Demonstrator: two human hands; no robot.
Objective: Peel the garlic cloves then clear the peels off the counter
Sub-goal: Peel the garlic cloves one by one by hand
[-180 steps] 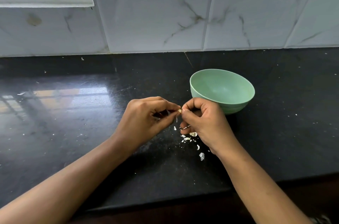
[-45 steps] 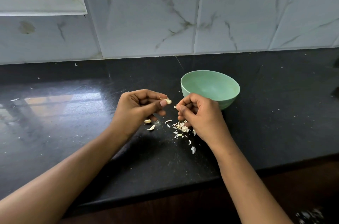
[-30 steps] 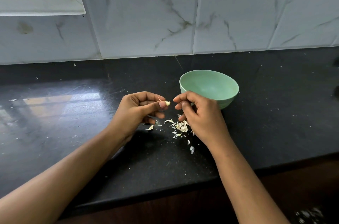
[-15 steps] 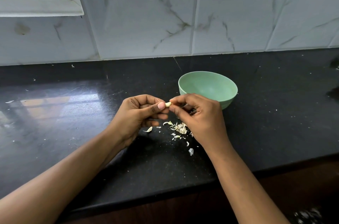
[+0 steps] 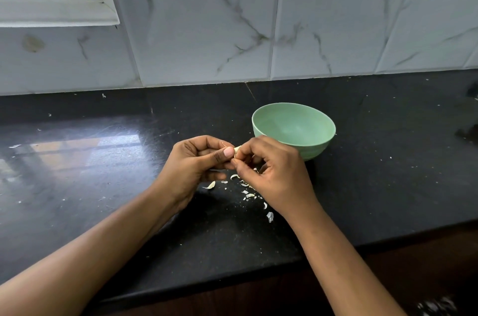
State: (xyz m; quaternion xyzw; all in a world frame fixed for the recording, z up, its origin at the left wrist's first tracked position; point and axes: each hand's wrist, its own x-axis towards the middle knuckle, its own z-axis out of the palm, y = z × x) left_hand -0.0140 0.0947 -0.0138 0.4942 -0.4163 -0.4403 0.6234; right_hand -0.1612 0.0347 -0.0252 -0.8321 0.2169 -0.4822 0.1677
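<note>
The left hand (image 5: 196,160) is clenched round a single garlic clove (image 5: 237,148), which it pinches between thumb tip and forefinger, with the other fingers curled under. The clove pokes out toward the right, so its long axis runs roughly along the worktop (image 5: 103,186), left to right, parallel to the front edge. The right hand (image 5: 271,173) meets it from the other side: its thumb and forefinger are closed on the free end of the clove, and the rest of its fingers are bent in loosely. Whether they grip the flesh or only a flap of skin is too small to tell. Both hands touch the clove, held above the middle of the worktop. The left looks to be the holder and the right the picker, so the next pull would likely go rightward, away from the left thumb.

Counted: one clove in sight, two hands and one green bowl (image 5: 318,150), which stands just behind the right hand on the side of the back edge. The peels (image 5: 248,195) lie loose on the worktop under and just in front of the hands. There are about ten pale scraps, a few curled larger ones and many crumbs too fine to count. Peeling is in hand; clearing the peels is not yet begun.
</note>
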